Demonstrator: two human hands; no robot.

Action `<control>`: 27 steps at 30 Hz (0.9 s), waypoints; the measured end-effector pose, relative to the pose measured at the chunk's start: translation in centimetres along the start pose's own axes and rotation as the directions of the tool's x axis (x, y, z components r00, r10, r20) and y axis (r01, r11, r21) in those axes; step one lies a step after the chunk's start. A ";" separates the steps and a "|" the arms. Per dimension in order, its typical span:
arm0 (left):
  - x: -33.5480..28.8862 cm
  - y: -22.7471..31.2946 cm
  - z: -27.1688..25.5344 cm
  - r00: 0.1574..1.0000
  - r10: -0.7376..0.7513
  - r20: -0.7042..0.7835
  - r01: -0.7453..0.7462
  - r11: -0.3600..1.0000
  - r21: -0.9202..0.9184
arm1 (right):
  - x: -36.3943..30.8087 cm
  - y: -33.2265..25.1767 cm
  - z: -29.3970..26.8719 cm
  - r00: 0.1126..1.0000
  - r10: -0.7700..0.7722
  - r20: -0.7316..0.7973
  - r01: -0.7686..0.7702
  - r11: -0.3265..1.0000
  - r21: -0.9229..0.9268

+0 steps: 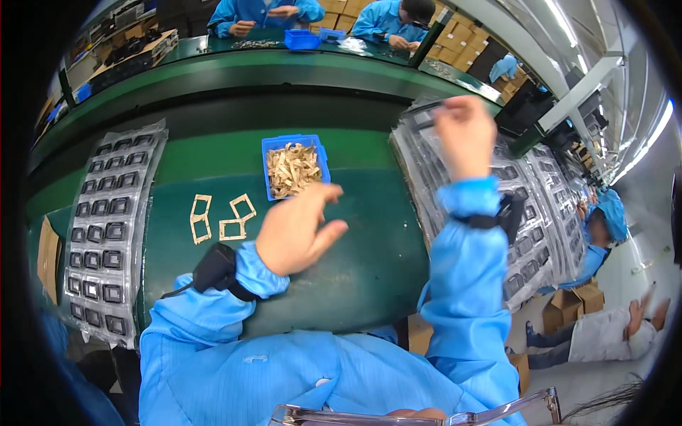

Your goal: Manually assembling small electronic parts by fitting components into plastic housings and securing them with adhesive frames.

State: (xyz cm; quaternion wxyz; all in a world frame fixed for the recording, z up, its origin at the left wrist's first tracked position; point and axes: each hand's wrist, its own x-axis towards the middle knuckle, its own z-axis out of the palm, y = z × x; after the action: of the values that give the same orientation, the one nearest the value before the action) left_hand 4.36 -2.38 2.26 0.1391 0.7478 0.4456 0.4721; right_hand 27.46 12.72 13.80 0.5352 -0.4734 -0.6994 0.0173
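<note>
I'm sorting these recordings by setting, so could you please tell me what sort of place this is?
Probably a factory assembly floor: plastic trays of small dark parts lie at either side of the green workbench, and people in blue coats work across from it.

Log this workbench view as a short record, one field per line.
Surface: green table
Left hand: fingers spread, just below the blue bin in the picture
Right hand: blurred, over the plastic trays at right; grip unclear
Bin contents: loose tan strips
Left of bin: tan square frames lying on the table
Far left: clear tray with black square parts
</note>
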 end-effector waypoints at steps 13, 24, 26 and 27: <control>-3.3 -2.7 5.1 0.865 0.302 0.400 -0.305 0.951 -0.058 | 6.9 21.7 -11.6 0.813 0.582 0.028 -0.493 0.713 -0.499; -4.7 -1.0 5.4 0.852 0.365 0.374 -0.383 0.923 -0.027 | 7.2 19.0 -14.0 0.694 0.667 0.273 -0.027 0.403 -0.915; -5.4 -0.1 4.7 0.810 0.454 0.370 -0.440 0.889 -0.127 | 7.1 19.3 -15.4 0.671 0.689 0.275 -0.069 0.427 -0.902; -6.0 0.2 3.9 0.828 0.413 0.378 -0.411 0.907 -0.093 | 6.8 18.9 -15.0 0.701 0.668 0.249 -0.052 0.397 -0.916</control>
State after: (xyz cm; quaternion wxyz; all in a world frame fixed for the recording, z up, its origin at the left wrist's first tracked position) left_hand 6.70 -6.49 -3.14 0.1225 0.9041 0.2356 0.3347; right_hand 51.21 20.51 15.13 -0.0406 -0.7908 -0.6074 -0.0640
